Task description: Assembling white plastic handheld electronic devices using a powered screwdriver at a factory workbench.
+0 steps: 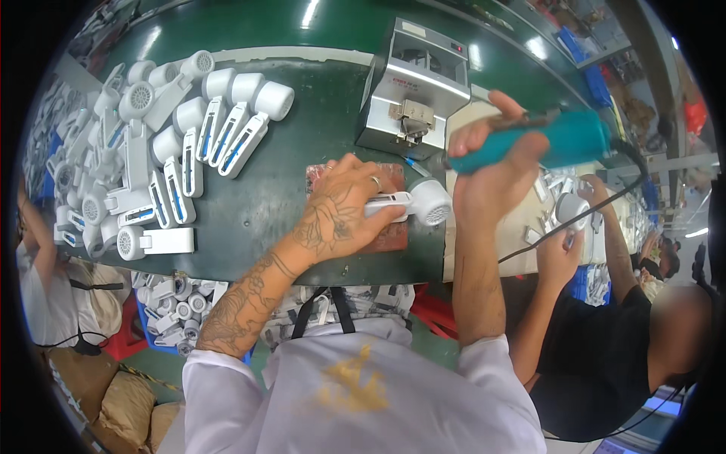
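My left hand [336,208] is closed around the handle of a white handheld fan [431,203], pressing it down on a red block-like pad [389,240]. The fan's round head sticks out to the right of my fingers. In my right hand [499,170] is a teal electric screwdriver [563,140], held roughly level above the bench and blurred by motion. Its tip points left, towards the silver boxy machine [412,83], which looks like a screw feeder. A black cord [605,200] trails from the screwdriver's back end.
Several white fans [242,144] with opened handles lie in a row at the left of the dark green bench [280,242], beside a large heap [98,166] of them. A blue crate [178,310] of parts stands below. A co-worker [605,340] handles a fan at the right.
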Tool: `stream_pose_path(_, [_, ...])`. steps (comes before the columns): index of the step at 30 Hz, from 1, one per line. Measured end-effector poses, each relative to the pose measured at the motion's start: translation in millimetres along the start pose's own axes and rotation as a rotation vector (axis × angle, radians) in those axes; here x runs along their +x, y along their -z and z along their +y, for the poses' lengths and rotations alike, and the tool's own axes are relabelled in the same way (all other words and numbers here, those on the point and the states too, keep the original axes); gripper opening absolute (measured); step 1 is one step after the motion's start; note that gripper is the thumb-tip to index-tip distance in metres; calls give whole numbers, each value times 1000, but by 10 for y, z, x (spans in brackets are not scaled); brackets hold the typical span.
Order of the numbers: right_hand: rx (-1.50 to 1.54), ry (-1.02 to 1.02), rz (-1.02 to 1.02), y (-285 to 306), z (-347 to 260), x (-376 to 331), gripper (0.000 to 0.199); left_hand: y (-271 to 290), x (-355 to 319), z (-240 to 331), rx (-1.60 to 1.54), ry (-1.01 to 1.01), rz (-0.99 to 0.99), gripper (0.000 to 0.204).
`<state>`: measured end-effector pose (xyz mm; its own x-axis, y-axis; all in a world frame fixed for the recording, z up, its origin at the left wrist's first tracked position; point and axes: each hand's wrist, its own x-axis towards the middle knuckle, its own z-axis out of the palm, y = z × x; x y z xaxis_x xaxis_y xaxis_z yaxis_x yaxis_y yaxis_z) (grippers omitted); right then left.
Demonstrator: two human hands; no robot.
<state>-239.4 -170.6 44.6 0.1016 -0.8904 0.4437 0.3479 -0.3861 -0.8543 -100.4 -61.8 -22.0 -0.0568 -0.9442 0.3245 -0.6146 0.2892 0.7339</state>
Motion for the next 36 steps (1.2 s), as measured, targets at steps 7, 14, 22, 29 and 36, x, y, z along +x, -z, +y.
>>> stream_pose_path(7, [-117, 116, -147, -154, 315, 367, 61, -14, 66, -84, 143, -50, 42, 25])
stream_pose_path(14, [-76, 103, -191, -141, 528, 286, 47, -68, 48, -122, 139, -68, 78, 28])
stream_pose_path(22, [-42, 146, -170, -193, 151, 290, 60, -45, 37, -94, 109, -17, 55, 26])
stream_pose_path(29, [3, 136, -180, -153, 580, 276, 48, -42, 80, -86, 88, -41, 84, 24])
stream_pose_path(36, [-82, -136, -172, -209, 352, 159, 50, -38, 45, -133, 63, -14, 73, 25])
